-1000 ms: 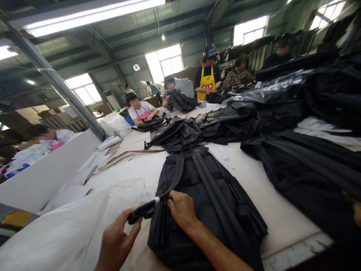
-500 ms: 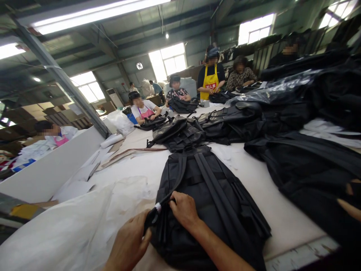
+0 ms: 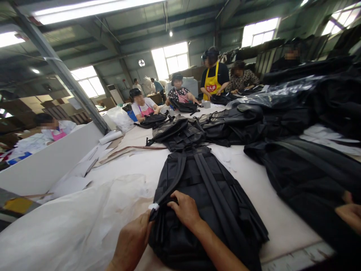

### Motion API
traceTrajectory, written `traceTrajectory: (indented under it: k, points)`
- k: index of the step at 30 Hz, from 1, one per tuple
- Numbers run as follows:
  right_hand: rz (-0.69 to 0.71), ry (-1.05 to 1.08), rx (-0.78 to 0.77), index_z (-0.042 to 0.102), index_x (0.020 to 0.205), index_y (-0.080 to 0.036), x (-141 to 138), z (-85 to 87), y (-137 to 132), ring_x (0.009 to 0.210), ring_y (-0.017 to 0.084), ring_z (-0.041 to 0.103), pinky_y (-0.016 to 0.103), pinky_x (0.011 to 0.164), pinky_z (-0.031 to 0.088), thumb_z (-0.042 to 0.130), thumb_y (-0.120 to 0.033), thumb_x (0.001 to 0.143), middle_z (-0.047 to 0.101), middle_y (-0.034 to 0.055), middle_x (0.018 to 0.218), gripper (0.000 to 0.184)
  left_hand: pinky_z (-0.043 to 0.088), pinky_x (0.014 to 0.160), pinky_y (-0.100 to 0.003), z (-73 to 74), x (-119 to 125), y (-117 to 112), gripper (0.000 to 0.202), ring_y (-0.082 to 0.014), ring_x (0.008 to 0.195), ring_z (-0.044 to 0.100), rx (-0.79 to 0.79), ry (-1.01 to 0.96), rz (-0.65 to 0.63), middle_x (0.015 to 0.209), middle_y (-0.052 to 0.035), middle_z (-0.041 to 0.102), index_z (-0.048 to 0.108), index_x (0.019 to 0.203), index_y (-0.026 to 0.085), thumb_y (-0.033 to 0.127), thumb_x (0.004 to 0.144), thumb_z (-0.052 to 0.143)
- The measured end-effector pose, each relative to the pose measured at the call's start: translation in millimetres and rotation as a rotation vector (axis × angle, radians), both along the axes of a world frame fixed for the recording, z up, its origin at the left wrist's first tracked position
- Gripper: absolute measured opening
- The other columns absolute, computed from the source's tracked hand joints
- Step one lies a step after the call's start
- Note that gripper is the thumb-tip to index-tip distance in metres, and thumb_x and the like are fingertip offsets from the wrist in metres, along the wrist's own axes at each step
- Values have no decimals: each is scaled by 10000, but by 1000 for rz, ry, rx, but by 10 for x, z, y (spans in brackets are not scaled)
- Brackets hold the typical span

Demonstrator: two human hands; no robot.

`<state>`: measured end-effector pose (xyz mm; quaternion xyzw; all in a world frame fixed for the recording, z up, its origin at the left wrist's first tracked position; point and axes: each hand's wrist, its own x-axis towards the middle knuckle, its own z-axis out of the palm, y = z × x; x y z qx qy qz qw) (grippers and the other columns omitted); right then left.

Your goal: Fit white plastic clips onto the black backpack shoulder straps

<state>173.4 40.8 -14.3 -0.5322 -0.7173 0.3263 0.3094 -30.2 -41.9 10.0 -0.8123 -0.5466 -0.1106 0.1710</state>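
I had the black backpack (image 3: 201, 197) lying on the pale table (image 3: 287, 222), centred at about 1 o'clock from between the two hands; its long axis ran nearly 12 to 6, leaning slightly toward 11 at the top end; the base sat closest to me. The relation that mattered, as I judged it, was the near strap (image 3: 177, 177); it dropped from the top of the pack toward 7 o'clock, along the left edge, down to a white patch (image 3: 153, 206) and the left hand (image 3: 134, 239).

That hand was the nearer to the patch, just below it at 7 o'clock; its thumb and fingers were closed on the strap's dark lower end. The right hand (image 3: 187, 212) reached in from 5 o'clock across the pack; its fingers were curled, with a small gap between thumb and forefinger, just beside the strap; I could not tell whether it gripped any cloth.

The second strap (image 3: 216, 192) ran down toward 5 o'clock, apart from the fingers; a plastic sheet (image 3: 84, 222) spread at 9; another backpack (image 3: 307, 173) lay at 2, with another person's hand (image 3: 349, 216) over it at 3.
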Motion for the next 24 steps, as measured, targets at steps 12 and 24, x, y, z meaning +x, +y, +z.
traceTrajectory:
  k: [12, 24]
  points:
    - [113, 39, -149, 613, 1087, -208, 276, 63, -147, 806, 161, 643, 233, 714, 424, 587, -213, 777, 701, 9, 879, 311, 544, 703, -303, 164, -28, 1, 294, -217, 851, 686, 93, 35, 42, 1061, -101, 688, 552, 1180, 141, 287, 961, 420]
    - [4, 356, -367, 581, 821, -178, -45, -142, 46, 474, 110, 566, 197, 462, 397, 551, -205, 780, 587, -38, 590, 57, 546, 779, -339, 223, 102, -33, 335, -242, 955, 663, 178, 77, 17, 1140, -139, 660, 531, 1223, 93, 259, 942, 453]
